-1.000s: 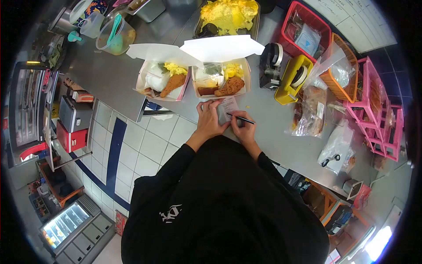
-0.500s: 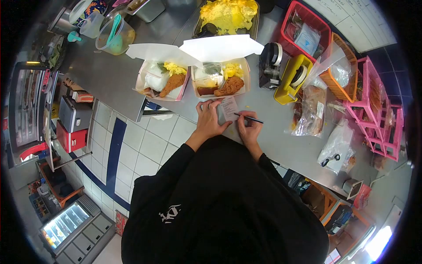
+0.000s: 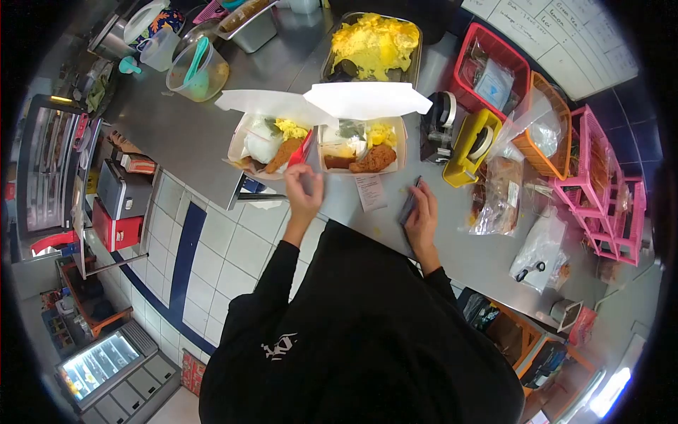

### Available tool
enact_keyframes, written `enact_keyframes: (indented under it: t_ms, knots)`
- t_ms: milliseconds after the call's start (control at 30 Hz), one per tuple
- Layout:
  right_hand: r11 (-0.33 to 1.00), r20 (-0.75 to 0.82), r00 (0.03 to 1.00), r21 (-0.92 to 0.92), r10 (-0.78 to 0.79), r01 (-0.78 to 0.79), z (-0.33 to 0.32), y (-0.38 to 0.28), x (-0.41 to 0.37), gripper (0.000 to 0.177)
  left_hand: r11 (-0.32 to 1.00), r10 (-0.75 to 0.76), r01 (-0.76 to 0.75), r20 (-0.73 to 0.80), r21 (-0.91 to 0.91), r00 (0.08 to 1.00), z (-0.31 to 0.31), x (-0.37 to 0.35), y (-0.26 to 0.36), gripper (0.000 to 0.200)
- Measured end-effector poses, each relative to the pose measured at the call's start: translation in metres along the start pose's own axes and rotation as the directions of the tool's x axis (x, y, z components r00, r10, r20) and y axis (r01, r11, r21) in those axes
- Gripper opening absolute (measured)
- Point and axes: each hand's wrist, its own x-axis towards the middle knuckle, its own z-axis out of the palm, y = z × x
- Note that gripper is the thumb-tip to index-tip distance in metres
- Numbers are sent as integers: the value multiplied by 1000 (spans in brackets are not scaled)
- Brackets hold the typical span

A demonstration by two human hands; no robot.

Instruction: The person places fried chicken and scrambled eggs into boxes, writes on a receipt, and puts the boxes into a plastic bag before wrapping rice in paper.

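Left hand [image 3: 305, 192] up over the near edge of the counter [image 3: 169, 127], blurred, fingers loosely curled with nothing in them. Sits just at 6 o'clock of the left box [image 3: 272, 145], close to its red rim; touching or not, cannot tell. Right hand [image 3: 424, 218] closed around a dark pen [image 3: 409, 201], blurred. Slip [image 3: 370, 192] flat on bare steel between the hands, touched by neither, at 6 o'clock of the right box [image 3: 361, 147] and just short of its front wall. Both boxes open, lids thrown back toward 12 o'clock. Only a narrow strip of bare steel from the box fronts to the near edge; wider open steel at 9 o'clock of the left box. At 1 o'clock of the right hand, tape dispenser [image 3: 438, 127]; at 3 o'clock, bagged food [image 3: 500, 185], near but apart.
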Motion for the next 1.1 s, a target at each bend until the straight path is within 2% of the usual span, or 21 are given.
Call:
enact_keyframes:
  t_ms: [33, 100, 200, 233, 300, 333, 367, 400, 433, 467, 500, 533, 567, 600, 733, 767, 867, 900, 1000, 1033, 1100]
  knots:
    - [999, 8, 999, 39, 35, -35, -2, 1, 3, 42, 1000, 22, -22, -24, 7, 999, -3, 14, 1, 33]
    - [999, -36, 998, 22, -48, 49, -6, 0, 32, 40, 997, 70, -68, -73, 23, 995, -8, 40, 6, 32]
    - [989, -175, 974, -62, -144, 135, -9, -22, 108, 37, 959, 121, -70, -172, 276, 978, -13, 65, 18, 32]
    - [982, -231, 957, -98, -178, 159, -6, -28, 131, 37, 927, 223, -170, -128, 335, 966, -11, 75, 26, 31]
    - [983, -170, 973, -128, -154, 133, 5, -14, 162, 36, 811, 416, -355, -32, 465, 909, 0, 93, 50, 31]
    - [983, -133, 979, -121, -153, 137, 15, -7, 179, 36, 782, 412, -378, 45, 495, 910, 5, 115, 77, 34]
    - [984, -50, 991, -134, -124, 116, 18, 0, 185, 37, 743, 400, -395, 115, 540, 909, 12, 136, 98, 38]
    - [983, 39, 994, -147, -102, 107, 20, 9, 186, 38, 705, 252, -298, 165, 643, 953, 16, 148, 92, 46]
    - [990, 67, 991, -77, -114, 120, 23, 14, 189, 38, 624, 134, -222, 177, 749, 975, 21, 154, 64, 38]
    - [992, 100, 987, -17, -125, 128, 25, 20, 190, 38, 557, -87, -222, 323, 800, 943, 19, 171, 64, 25]
    - [993, 192, 978, 105, -75, 55, 28, 25, 185, 35, 554, -1, -292, 352, 780, 936, 18, 175, 58, 13]
    - [978, 289, 957, 204, -28, -32, 33, 27, 181, 32, 437, -109, -303, 385, 847, 917, 20, 176, 70, 13]
    - [880, 345, 934, 410, 95, -241, 35, 14, 179, 30, 424, -120, -342, 427, 838, 896, 24, 173, 66, 13]
    - [699, 435, 876, 561, 206, -443, 34, -2, 176, 29, 602, -17, -289, 373, 744, 928, 25, 164, 61, 15]
    - [685, 198, 954, 664, 225, -300, 67, -2, 176, 30, 888, -48, -43, 185, 459, 982, 51, 136, 61, 23]
    - [738, 245, 936, 576, 253, -350, 64, 0, 179, 25, 928, -96, 56, 91, 369, 991, 56, 136, 50, 23]
    - [964, 232, 971, 237, 60, -116, 46, 14, 188, 23, 928, -134, 106, 55, 356, 989, 52, 149, 36, 23]
    - [977, 337, 940, 171, 61, -124, 32, 14, 191, 26, 917, -171, 103, 145, 385, 975, 42, 155, 42, 26]
    - [981, 502, 863, 131, 61, -145, 14, 24, 173, 29, 925, -9, -154, 424, 348, 906, 18, 150, 11, 32]
    - [977, 436, 900, 182, 25, -115, 16, 28, 158, 30, 903, -221, -52, 564, 428, 796, 7, 148, 28, 37]
    - [961, 294, 955, 271, -36, -47, 32, 24, 125, 35, 963, -123, -20, 503, 269, 855, 1, 122, 33, 39]
